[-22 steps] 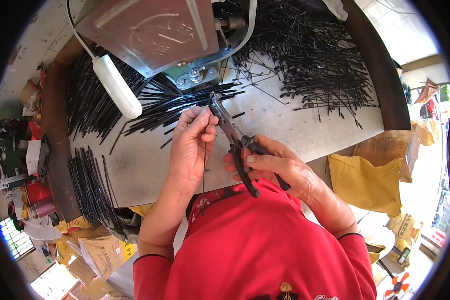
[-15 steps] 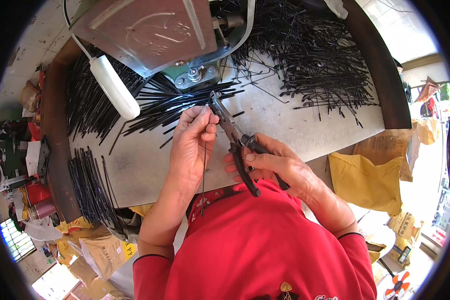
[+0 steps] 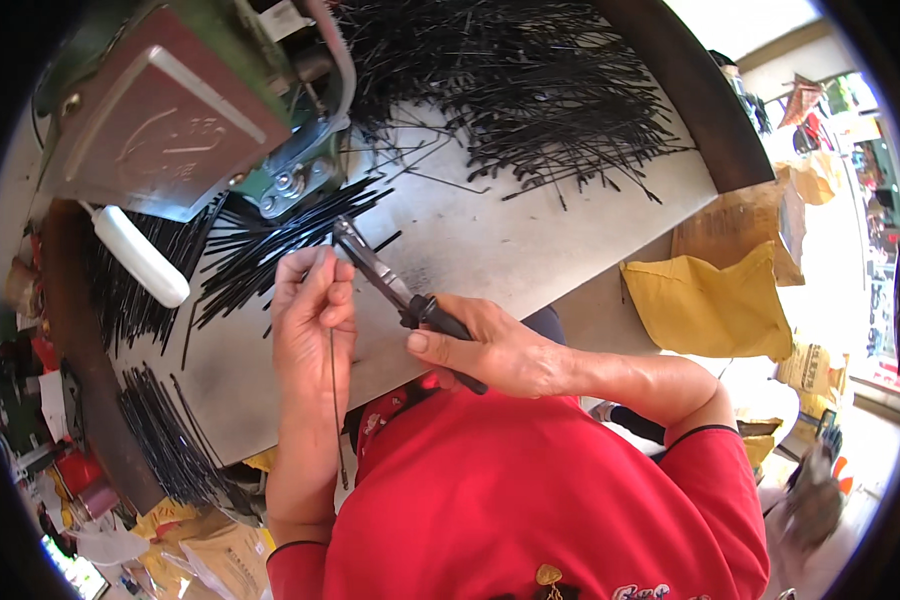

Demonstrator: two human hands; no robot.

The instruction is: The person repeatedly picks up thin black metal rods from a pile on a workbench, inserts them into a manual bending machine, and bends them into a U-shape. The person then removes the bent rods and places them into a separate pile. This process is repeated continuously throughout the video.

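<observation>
Head view, from the left: a bundle of thin black rods (image 3: 165, 430) lies at the left edge of the metal table (image 3: 450, 230). Next come a white rounded bar (image 3: 142, 256) and a green machine with a reddish-brown cover (image 3: 175, 130), then a fan of loose black rods (image 3: 265, 240) under the machine. One rod is in hand while many others lie in separate groups, so the handling looks partway through; which groups are finished and which remain cannot be told.

Near the middle, the left hand (image 3: 312, 300) has thumb and fingertips pressed together on a single thin rod (image 3: 334, 400). Below that pinch the rod runs down along the forearm, its lower end free by the red shirt (image 3: 530, 480); its upper end is lost between the fingertips and the nose of the pliers (image 3: 385, 280). Whether the pliers bite on it cannot be told. The right hand (image 3: 500, 345) is wrapped around their black handles. Farther right are a large tangled heap of black rods (image 3: 550, 110) and, off the table, a yellow sack (image 3: 705, 305).
</observation>
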